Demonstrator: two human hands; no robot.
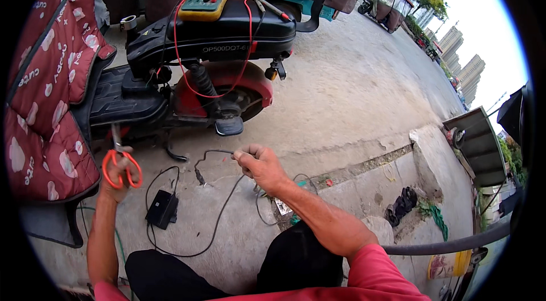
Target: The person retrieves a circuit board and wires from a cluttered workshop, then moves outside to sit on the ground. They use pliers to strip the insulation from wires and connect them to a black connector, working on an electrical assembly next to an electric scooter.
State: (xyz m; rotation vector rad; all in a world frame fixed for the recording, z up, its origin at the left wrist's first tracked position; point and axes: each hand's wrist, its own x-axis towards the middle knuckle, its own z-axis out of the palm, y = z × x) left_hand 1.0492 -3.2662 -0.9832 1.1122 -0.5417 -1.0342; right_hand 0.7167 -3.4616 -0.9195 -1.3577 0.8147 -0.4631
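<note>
Dark-trousered knees (298,255) bent below the right hand (260,165). Beyond it and the left hand (118,175) stood a black-and-red scooter (196,39). Lower, between the hands, lay a black box (162,209). The left hand gripped orange-handled scissors (117,146); the right pinched a black cable (216,151).

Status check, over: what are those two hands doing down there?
Left hand gripping orange-handled scissors. Right hand pinching black cable. Black box lying on ground. Nothing seems in the way.

- Bright, diffuse daylight; soft shadow beneath the electric scooter (207,34)
- Sky (483,22) nearly blown out white
- Fisheye tilts the high-rise towers (471,76); corners black
</note>
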